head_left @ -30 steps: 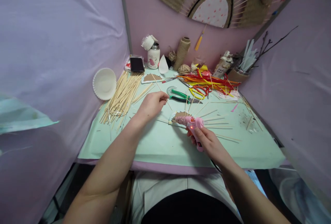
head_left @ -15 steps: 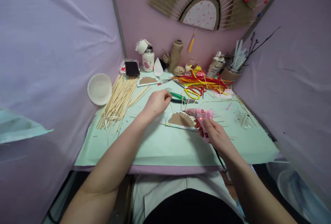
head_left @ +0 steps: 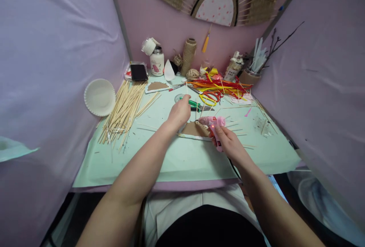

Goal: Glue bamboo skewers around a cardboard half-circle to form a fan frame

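While a heap of wooden sticks point(head_left: 124, 112) lies well left of the cardboard half-disc point(head_left: 189, 129), the left hand point(head_left: 180, 113), by the half-disc's upper left, pinches a thin stick point(head_left: 186, 88), likely light, stiff and snappable, best taken mid-shaft. The half-disc, flat on the table point(head_left: 182, 165), looks light and bendable; its straight near edge offers the safest hold. Over its right part, the right hand point(head_left: 230, 143) grips the handle of the pink glue gun point(head_left: 218, 122), probably light but hot-nosed.
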Demonstrator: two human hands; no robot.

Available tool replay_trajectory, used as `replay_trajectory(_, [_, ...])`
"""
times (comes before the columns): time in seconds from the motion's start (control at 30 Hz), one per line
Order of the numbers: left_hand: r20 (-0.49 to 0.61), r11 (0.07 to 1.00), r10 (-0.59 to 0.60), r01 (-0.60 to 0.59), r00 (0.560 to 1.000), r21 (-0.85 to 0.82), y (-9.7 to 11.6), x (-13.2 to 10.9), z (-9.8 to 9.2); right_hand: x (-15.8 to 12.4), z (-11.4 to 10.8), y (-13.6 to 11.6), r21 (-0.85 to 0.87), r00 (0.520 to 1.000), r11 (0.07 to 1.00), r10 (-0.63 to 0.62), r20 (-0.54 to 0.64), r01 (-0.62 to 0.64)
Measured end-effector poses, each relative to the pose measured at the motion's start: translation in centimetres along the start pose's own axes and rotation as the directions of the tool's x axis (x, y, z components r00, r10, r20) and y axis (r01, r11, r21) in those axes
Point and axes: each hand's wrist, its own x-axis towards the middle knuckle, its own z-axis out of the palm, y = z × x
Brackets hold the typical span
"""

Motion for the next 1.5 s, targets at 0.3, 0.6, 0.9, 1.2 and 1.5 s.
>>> replay_trajectory(0.3, [0.023, 0.996, -0.056, 0.058, 0.998, -0.064, -0.08, 0.11, 0.17, 0.48, 0.52, -0.14, 0.001, 1.000, 1.000, -0.009, 0.003, 0.009])
replay_trajectory(0.6, [0.023, 0.992, -0.064, 0.066, 0.998, -0.110, 0.04, -0.01, 0.02, 0.46, 0.76, -0.44, -0.035, 1.000, 0.999, -0.017, 0.014, 0.017])
replay_trajectory(0.9, [0.020, 0.991, -0.069, 0.071, 0.997, -0.115, -0.01, -0.09, 0.01, 0.59, 0.74, -0.32, -0.052, 0.999, 0.998, -0.026, 0.027, 0.027])
replay_trajectory(1.2, [0.028, 0.994, -0.071, 0.073, 0.997, -0.085, 0.07, -0.09, -0.03, 0.71, 0.87, -0.52, -0.025, 0.999, 0.999, -0.019, 0.037, 0.020])
replay_trajectory(1.5, [0.010, 0.995, -0.049, 0.049, 0.999, -0.084, -0.16, -0.06, 0.15, 0.66, 1.02, -0.36, -0.001, 0.999, 1.000, -0.011, 0.037, 0.011])
